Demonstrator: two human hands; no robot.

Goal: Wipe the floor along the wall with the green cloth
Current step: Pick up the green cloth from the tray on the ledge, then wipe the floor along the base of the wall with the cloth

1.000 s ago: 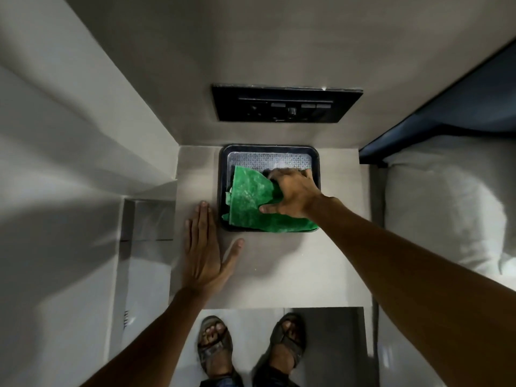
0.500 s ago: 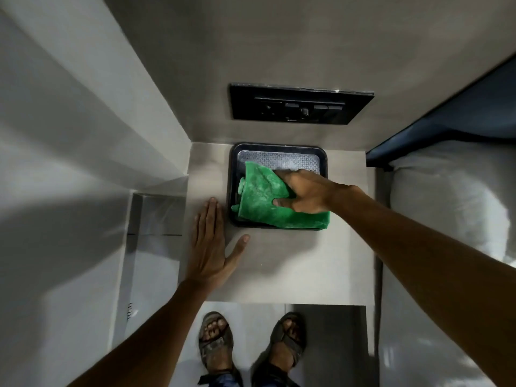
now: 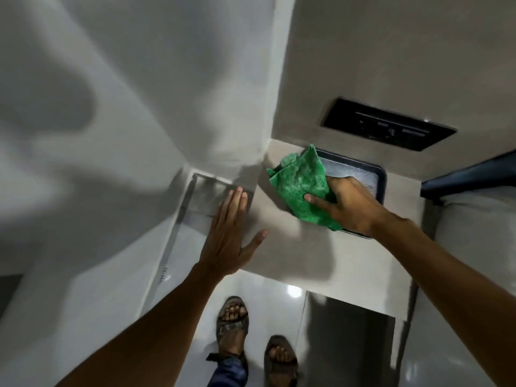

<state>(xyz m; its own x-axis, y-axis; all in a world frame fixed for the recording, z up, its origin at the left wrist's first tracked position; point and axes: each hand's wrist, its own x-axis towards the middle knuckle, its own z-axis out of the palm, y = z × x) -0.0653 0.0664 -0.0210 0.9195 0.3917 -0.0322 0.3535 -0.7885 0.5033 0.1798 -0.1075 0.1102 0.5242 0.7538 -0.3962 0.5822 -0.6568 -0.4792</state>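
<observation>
The green cloth (image 3: 300, 181) lies bunched over the left part of a black tray (image 3: 380, 180) on a beige bedside surface (image 3: 363, 261). My right hand (image 3: 346, 202) presses on the cloth's right side, with fingers spread over it and thumb on the cloth. My left hand (image 3: 229, 236) lies flat and open on the left edge of the same surface, holding nothing. The glossy floor (image 3: 265, 305) shows below, with a narrow strip of it (image 3: 195, 208) running along the white wall (image 3: 111, 135) at the left.
A black switch panel (image 3: 388, 128) is set in the wall behind the tray. A bed with a white pillow (image 3: 474, 233) stands at the right. My two sandalled feet (image 3: 231, 319) stand on the floor in front of the surface.
The view has swung to the left and tilted. My right hand has slid the cloth leftward over the tray's left rim. My left hand stays flat on the surface.
</observation>
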